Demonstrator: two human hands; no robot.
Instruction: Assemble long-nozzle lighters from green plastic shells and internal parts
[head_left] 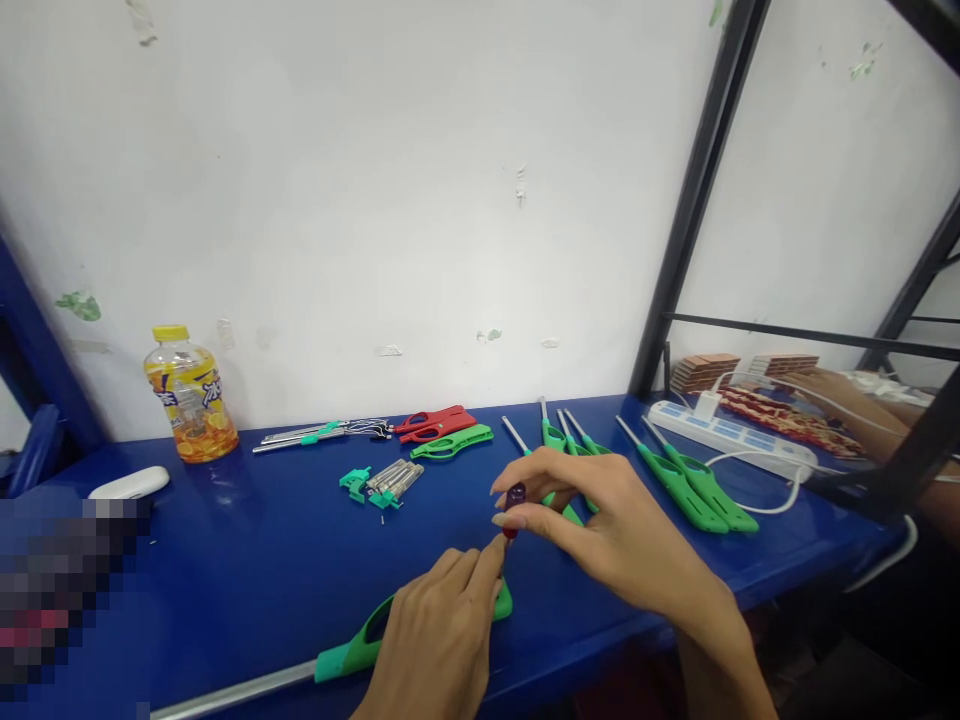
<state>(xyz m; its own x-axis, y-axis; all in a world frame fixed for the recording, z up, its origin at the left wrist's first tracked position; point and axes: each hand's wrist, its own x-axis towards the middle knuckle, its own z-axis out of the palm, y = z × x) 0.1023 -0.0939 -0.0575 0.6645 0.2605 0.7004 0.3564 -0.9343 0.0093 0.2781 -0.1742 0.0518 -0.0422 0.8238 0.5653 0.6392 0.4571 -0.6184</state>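
Near the front of the blue table (277, 560) lies a green long-necked lighter (352, 650) with a metal tube. My left hand (446, 630) is closed over its handle and covers much of it. The thumb and fingers of my right hand (585, 510) pinch a small dark red and purple screwdriver (514, 497). It stands upright over the handle's right end, beside my left fingertips. Its tip is hidden. Several green lighters (679, 490) lie to the right. Red handle shells (435, 422), a green shell (454, 441) and small metal cylinders (396, 482) with green pieces (355, 484) lie further back.
A yellow-capped bottle (191, 400) and a white case (131, 484) are at the left. At the right are a white power strip (731, 436) with cables, a black metal frame (697, 200), and another person's arm (862, 400) behind it.
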